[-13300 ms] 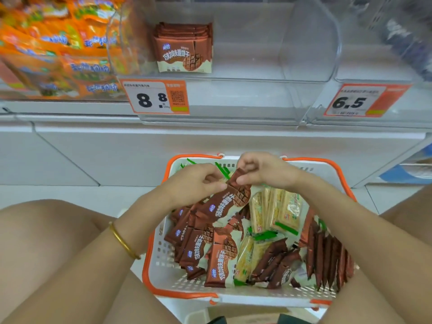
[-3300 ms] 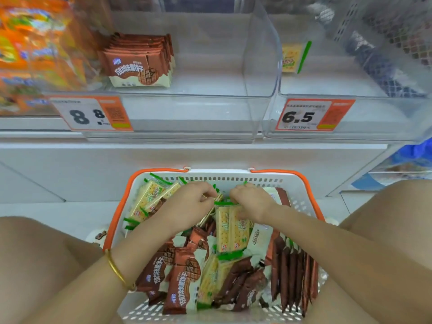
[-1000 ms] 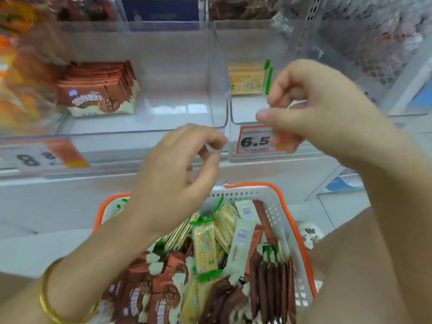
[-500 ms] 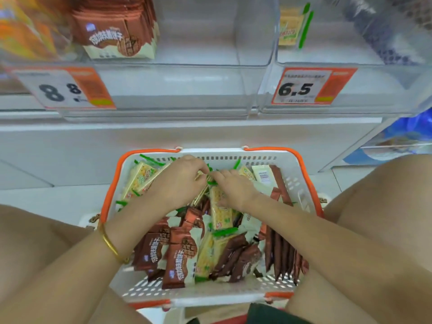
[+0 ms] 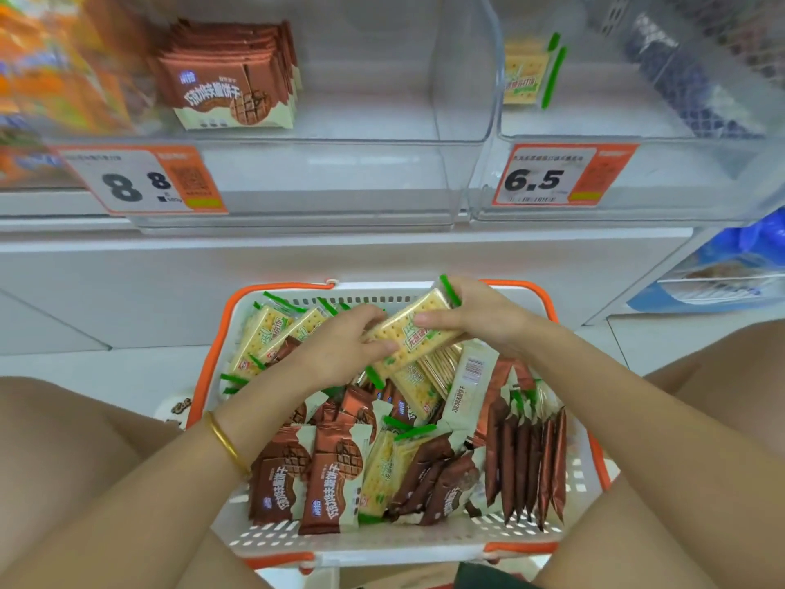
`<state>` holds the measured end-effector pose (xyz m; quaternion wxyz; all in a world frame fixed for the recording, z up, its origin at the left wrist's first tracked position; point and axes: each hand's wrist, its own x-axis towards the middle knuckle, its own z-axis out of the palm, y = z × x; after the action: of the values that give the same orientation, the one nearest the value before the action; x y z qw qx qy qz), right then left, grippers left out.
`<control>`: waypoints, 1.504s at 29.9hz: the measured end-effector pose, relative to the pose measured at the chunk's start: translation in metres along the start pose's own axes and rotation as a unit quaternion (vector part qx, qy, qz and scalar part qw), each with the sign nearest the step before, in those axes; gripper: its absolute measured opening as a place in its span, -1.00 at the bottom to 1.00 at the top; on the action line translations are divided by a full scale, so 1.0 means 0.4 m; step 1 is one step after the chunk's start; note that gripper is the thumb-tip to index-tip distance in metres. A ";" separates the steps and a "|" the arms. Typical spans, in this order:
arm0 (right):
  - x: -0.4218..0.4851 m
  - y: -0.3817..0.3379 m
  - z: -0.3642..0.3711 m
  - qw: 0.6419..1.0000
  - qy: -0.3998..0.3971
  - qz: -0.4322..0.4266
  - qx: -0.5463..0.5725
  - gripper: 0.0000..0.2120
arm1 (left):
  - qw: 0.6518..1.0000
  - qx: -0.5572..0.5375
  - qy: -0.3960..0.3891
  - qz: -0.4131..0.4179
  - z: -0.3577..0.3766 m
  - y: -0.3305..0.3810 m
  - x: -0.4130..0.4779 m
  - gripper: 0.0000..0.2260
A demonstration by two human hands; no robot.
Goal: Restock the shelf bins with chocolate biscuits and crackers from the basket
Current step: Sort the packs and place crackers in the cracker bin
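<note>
Two hands grip one cracker pack above the basket, below the shelf bins.

Between the person's bare knees sits the orange-rimmed basket [image 5: 211, 354], its near half heaped with brown chocolate biscuit packs [image 5: 331, 474], some flat and some on edge at the right. The left forearm, wearing a gold bangle [image 5: 225, 444], crosses over the heap and hides part of it. Farther in, the left hand [image 5: 340, 354] and right hand [image 5: 480, 320] each curl fingers and thumb round an end of a green-trimmed cracker pack [image 5: 403, 329], held tilted over loose crackers [image 5: 272, 329] by the far wall. Beyond, the clear left bin [image 5: 340, 180], with an 8.8 price tag [image 5: 140, 180], holds stacked chocolate biscuits [image 5: 229, 78] at its back left. The right bin [image 5: 679, 172], with a 6.5 tag [image 5: 560, 176], holds a few shelved crackers [image 5: 524, 74] at its back left.
</note>
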<state>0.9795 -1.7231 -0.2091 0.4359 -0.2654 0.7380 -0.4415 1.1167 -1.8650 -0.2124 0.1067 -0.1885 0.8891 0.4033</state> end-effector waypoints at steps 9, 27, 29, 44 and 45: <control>-0.206 -0.164 -0.096 0.995 0.035 -0.060 0.071 -0.73 | 0.985 -0.150 0.031 0.080 -0.118 0.172 -0.051 -0.75; 0.143 -0.337 -0.504 0.942 0.336 0.001 -0.018 -0.66 | 0.942 0.177 0.237 0.156 -0.293 0.487 0.218 -0.47; 0.188 -0.332 -0.517 0.935 0.347 -0.005 -0.071 -0.55 | 0.942 0.179 0.237 0.157 -0.291 0.485 0.223 -0.46; 0.291 -0.326 -0.519 0.901 0.391 0.051 -0.179 -0.27 | 0.944 0.140 0.246 0.171 -0.283 0.472 0.230 -0.46; 0.294 -0.330 -0.517 0.905 0.390 0.051 -0.164 -0.24 | 0.944 0.141 0.246 0.170 -0.284 0.472 0.230 -0.44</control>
<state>0.7424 -1.7895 -0.0933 0.0856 -0.1013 0.9235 -0.3600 0.9495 -1.8599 -0.0421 -0.1597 -0.1109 0.9542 0.2275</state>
